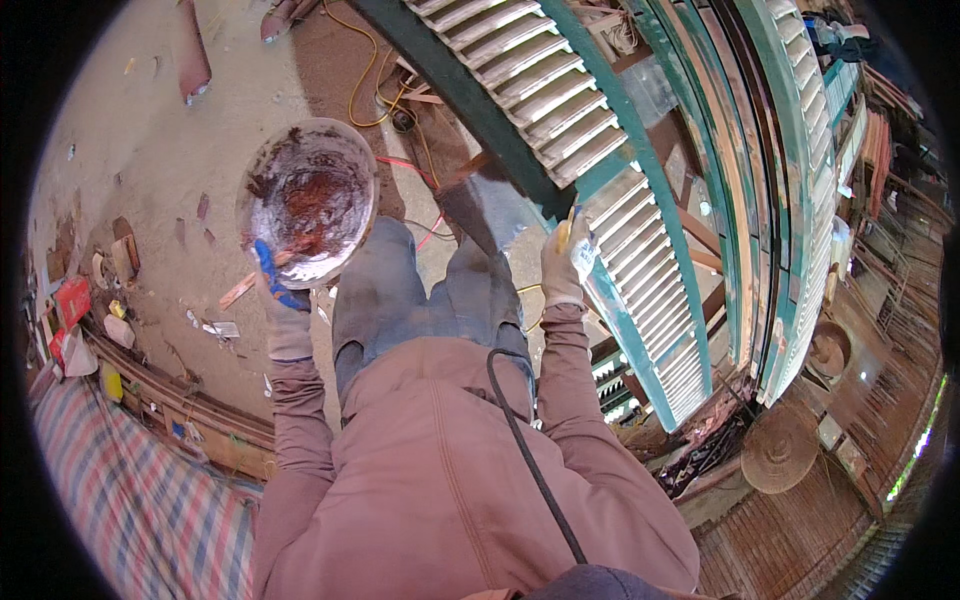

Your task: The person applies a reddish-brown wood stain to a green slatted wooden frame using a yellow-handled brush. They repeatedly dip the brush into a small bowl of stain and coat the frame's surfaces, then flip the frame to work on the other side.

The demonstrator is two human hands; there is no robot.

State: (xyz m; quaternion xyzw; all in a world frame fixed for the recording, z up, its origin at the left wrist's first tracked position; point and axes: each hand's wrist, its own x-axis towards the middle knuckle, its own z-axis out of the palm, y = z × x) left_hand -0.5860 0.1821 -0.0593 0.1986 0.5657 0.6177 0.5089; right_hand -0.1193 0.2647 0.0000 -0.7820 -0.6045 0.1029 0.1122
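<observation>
My left hand (284, 292), in a pale glove with blue fingers, is closed on the rim of a round, whitish basin (348, 165). Reddish-brown matter (312, 200) lies in the basin and is smeared up its inner wall. My right hand (563, 262), also gloved, is closed around a small tool with a yellowish part (568, 228); its exact kind is unclear. That hand is beside the green frame of a louvered shutter (600, 175), whose slats are whitish. Whether the tool touches the frame cannot be made out.
More green shutters (800, 190) stand on edge at the right. Yellow cord (368, 120) trails over the ground ahead of my legs. A woven hat (779, 447) lies at the lower right. Checked cloth (140, 480) covers something at the lower left, near scattered scraps.
</observation>
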